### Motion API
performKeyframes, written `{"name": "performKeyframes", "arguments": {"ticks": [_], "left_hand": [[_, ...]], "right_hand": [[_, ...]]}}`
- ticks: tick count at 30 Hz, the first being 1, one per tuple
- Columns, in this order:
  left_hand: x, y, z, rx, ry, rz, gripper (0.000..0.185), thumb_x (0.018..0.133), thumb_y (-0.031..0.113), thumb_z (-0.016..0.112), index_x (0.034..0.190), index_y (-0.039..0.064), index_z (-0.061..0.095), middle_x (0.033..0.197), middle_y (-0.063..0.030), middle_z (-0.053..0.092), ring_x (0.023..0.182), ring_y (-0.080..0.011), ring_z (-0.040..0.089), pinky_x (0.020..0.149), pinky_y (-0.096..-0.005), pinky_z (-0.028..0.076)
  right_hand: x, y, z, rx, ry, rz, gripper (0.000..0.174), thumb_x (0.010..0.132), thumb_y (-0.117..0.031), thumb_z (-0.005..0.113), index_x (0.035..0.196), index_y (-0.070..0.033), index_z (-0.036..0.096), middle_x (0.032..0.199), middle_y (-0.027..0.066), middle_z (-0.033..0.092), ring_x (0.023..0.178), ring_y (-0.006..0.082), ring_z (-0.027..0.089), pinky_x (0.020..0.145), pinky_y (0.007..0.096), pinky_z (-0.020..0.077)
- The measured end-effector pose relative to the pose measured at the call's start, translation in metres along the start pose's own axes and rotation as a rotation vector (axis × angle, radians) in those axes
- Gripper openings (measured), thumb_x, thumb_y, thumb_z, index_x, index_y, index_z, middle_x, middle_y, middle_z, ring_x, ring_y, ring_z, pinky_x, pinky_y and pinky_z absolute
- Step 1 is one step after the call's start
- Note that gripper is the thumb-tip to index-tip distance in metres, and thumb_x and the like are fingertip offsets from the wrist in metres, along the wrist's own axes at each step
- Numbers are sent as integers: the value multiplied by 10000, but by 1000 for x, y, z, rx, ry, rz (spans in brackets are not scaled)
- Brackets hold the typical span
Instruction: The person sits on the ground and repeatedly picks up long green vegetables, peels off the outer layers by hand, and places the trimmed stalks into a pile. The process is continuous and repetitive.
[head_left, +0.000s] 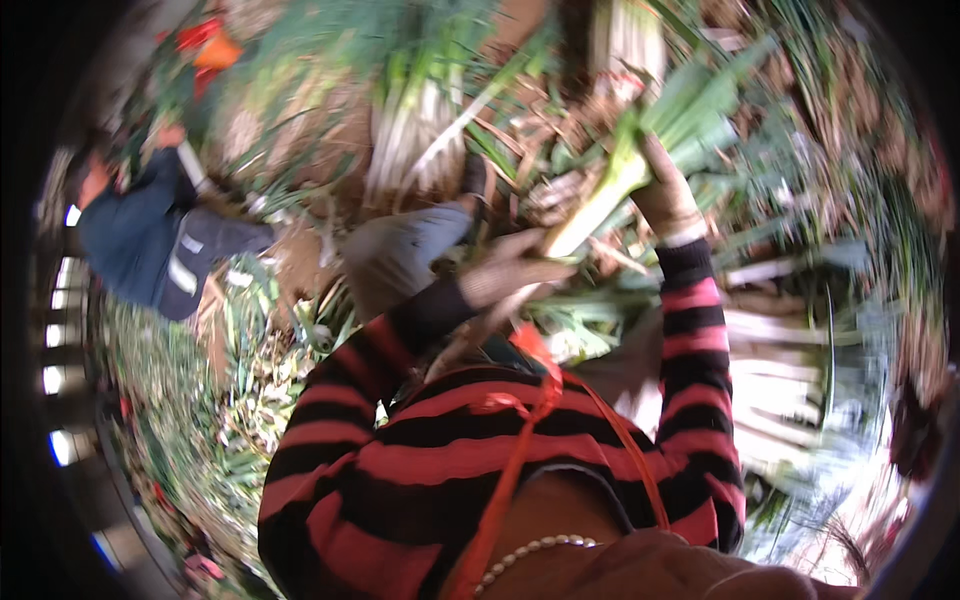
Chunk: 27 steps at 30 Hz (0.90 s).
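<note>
A thick leek-like stalk (592, 217) with green leaves slants across the space before me. My left hand (506, 274) grips its pale lower part; a thinner, blurred strip or stem hangs below this hand. Up and to the right, my right hand (667, 187) is closed around the stalk where the white turns to green. Beyond my hands stand pale-stemmed bundles, one (420, 142) at upper centre and another (628, 45) farther right. Motion blur hides the finer finger detail.
A co-worker (142, 240) in dark blue crouches at the left. Cut leaves and trimmings (262, 375) litter the brown ground. More pale stalks (776, 375) lie at my right, and leafy piles (862, 187) line the right edge. A red ribbon (547, 375) hangs before my chest.
</note>
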<state>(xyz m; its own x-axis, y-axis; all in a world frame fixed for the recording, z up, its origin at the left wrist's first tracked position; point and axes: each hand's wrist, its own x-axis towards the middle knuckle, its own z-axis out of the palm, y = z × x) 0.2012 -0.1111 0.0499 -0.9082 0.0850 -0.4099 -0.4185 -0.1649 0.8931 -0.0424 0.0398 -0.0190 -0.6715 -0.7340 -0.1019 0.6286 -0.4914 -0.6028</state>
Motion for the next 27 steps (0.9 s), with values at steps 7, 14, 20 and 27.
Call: {"name": "performKeyframes", "arguments": {"ticks": [7, 14, 20, 27], "left_hand": [[87, 25, 48, 103, 259, 242, 335, 938, 225, 621, 1212, 39, 567, 885, -23, 632, 803, -82, 602, 610, -263, 491], [86, 30, 59, 122, 391, 271, 304, 949, 228, 583, 1174, 24, 572, 894, -50, 629, 828, -101, 615, 641, -276, 510], [68, 48, 63, -114, 353, 243, 287, 958, 230, 550, 1142, 11, 577, 901, -73, 626, 849, -116, 627, 668, -288, 526], [41, 45, 68, -126, 211, 168, 320, 962, 281, 513, 1099, 4, 597, 920, -112, 633, 870, -168, 640, 710, -329, 540]], "right_hand": [[-31, -4, 36, -64, -10, 76, 575, 947, -381, 616, 1404, -55, 488, 1313, 92, 591, 1163, 225, 569, 1031, 395, 426], [-25, -9, 4, -26, 27, 100, 605, 896, -413, 684, 1364, -60, 537, 1327, 66, 596, 1199, 216, 550, 1060, 399, 398], [-17, -27, -20, -33, 226, -30, 581, 877, -420, 716, 1301, -47, 575, 1269, 98, 621, 1147, 215, 579, 1043, 376, 413], [-29, -89, -73, -36, 574, -418, 583, 973, -453, 528, 1388, -44, 504, 1398, 125, 541, 1271, 259, 511, 1142, 427, 317]]}}
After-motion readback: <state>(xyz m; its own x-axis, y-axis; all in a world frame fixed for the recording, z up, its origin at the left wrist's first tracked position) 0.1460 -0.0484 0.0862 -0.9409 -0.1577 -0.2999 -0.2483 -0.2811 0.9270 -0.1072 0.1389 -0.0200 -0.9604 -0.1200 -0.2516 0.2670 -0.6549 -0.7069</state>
